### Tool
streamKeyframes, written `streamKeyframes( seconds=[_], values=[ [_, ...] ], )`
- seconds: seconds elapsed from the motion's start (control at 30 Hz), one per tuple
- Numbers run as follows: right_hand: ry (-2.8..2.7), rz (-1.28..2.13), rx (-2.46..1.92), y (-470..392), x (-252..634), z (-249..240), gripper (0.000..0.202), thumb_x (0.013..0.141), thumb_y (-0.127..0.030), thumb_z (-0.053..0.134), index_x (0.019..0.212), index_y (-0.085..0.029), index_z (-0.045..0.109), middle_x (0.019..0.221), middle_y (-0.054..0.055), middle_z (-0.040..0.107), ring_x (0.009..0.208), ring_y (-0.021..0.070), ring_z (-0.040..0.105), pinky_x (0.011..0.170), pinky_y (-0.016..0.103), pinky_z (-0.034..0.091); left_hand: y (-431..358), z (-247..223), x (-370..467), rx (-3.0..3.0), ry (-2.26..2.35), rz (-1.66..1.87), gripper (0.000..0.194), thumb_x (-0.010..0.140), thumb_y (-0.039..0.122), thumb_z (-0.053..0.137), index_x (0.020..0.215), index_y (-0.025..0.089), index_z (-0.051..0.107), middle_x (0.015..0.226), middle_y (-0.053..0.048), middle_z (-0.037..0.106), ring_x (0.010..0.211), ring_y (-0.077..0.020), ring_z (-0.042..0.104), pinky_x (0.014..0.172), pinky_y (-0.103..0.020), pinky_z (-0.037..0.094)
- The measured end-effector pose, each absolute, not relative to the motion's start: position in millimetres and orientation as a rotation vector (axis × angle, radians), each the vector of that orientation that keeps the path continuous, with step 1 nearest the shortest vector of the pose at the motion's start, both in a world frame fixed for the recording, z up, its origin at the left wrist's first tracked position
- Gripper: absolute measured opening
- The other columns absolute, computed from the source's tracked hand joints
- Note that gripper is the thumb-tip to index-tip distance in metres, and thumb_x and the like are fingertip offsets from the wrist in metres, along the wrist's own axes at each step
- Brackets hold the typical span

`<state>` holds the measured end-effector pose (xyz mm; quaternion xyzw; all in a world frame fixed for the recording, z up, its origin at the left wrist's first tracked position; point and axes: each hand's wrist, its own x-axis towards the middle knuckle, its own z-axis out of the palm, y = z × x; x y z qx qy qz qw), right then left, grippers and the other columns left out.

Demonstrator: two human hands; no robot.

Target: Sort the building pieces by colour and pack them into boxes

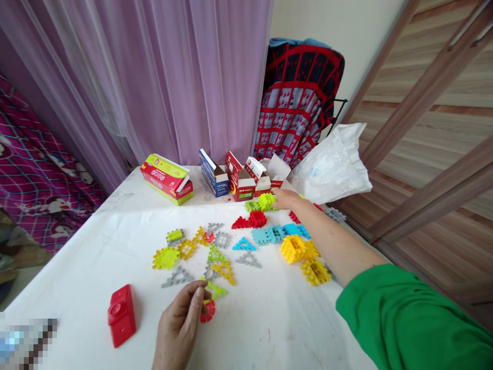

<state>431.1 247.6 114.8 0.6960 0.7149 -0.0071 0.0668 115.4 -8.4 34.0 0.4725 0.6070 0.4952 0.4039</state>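
My right hand (284, 199) reaches far across the table; its fingers are at a bright green plastic piece (266, 201) near the boxes, and the fingertips are partly hidden. Low in the middle, my left hand (185, 313) has its thumb and finger pressed together beside a green triangular piece (216, 290) and a red round piece (208, 311); what it pinches is too small to make out. Above it lie flat toothed pieces: a green gear (165, 258), a yellow square (187, 249) and a grey triangle (177, 276). Stacked yellow pieces (293, 249) sit under my right forearm.
Several small boxes stand along the back, among them a red and green one (167, 180) and a blue one (213, 173). A white bag (331, 167) lies at the back right. A red plastic object (122, 315) is at the left front.
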Motion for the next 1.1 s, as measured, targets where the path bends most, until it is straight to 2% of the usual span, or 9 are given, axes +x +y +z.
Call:
streamKeyframes(
  seconds=[0.13, 0.27, 0.4, 0.5, 0.7, 0.9, 1.1],
  values=[
    [2.167, 0.049, 2.08, 236, 425, 128, 0.057, 0.073, -0.025, 0.066, 0.129, -0.018, 0.055, 0.122, 0.016, 0.063, 0.108, 0.0311, 0.06, 0.083, 0.038, 0.047, -6, 37, 112, 1.122, 1.575, 1.392, 0.049, 0.076, 0.063, 0.057, 0.094, 0.019, 0.068, 0.073, -0.004, 0.068, 0.055, -0.0146, 0.06, 0.042, -0.022, 0.044],
    [2.401, 0.125, 1.965, 219, 386, 129, 0.042, 0.081, -0.025, 0.056, 0.122, -0.024, 0.061, 0.127, 0.009, 0.061, 0.116, 0.0251, 0.055, 0.091, 0.034, 0.044, 4, 38, 96, 1.062, 1.659, 1.469, 0.046, 0.079, 0.059, 0.057, 0.097, 0.018, 0.065, 0.081, -0.006, 0.07, 0.064, -0.0154, 0.064, 0.049, -0.022, 0.048],
    [2.768, -0.024, 1.646, 192, 305, 110, 0.034, 0.083, -0.024, 0.053, 0.114, -0.023, 0.067, 0.123, 0.006, 0.063, 0.113, 0.0222, 0.056, 0.094, 0.032, 0.043, 16, 30, 85, 1.018, 1.749, 1.619, 0.037, 0.08, 0.051, 0.058, 0.096, 0.018, 0.064, 0.084, -0.007, 0.072, 0.079, -0.019, 0.068, 0.071, -0.028, 0.054],
    [2.928, -0.165, 1.441, 174, 240, 90, 0.033, 0.083, -0.025, 0.055, 0.113, -0.022, 0.067, 0.122, 0.006, 0.064, 0.112, 0.0214, 0.056, 0.095, 0.031, 0.041, 23, 20, 82, 1.037, 1.756, 1.655, 0.031, 0.08, 0.045, 0.058, 0.098, 0.019, 0.064, 0.087, -0.006, 0.073, 0.087, -0.0196, 0.069, 0.083, -0.031, 0.052],
    [2.972, -0.224, 1.371, 162, 162, 70, 0.034, 0.084, -0.025, 0.052, 0.117, -0.025, 0.061, 0.123, 0.004, 0.064, 0.114, 0.0195, 0.054, 0.095, 0.032, 0.04, 32, 6, 77, 0.915, 1.687, 1.743, 0.033, 0.076, 0.045, 0.059, 0.094, 0.018, 0.065, 0.087, -0.007, 0.073, 0.085, -0.0208, 0.069, 0.083, -0.035, 0.052],
    [2.835, -0.177, 1.46, 169, 150, 64, 0.032, 0.083, -0.029, 0.055, 0.114, -0.025, 0.063, 0.114, 0.007, 0.066, 0.108, 0.0218, 0.057, 0.088, 0.032, 0.041, 36, 9, 76, 0.564, 1.552, 1.943, 0.028, 0.075, 0.037, 0.058, 0.095, 0.018, 0.061, 0.09, -0.007, 0.07, 0.085, -0.0183, 0.067, 0.068, -0.028, 0.051],
    [2.732, -0.127, 1.661, 180, 158, 61, 0.035, 0.084, -0.038, 0.055, 0.116, -0.026, 0.06, 0.116, 0.005, 0.065, 0.108, 0.0204, 0.057, 0.089, 0.03, 0.041, 35, 10, 75, 0.489, 1.476, 1.991, 0.026, 0.076, 0.029, 0.055, 0.1, 0.019, 0.059, 0.1, -0.007, 0.067, 0.093, -0.0169, 0.064, 0.076, -0.029, 0.05]
  ],
)
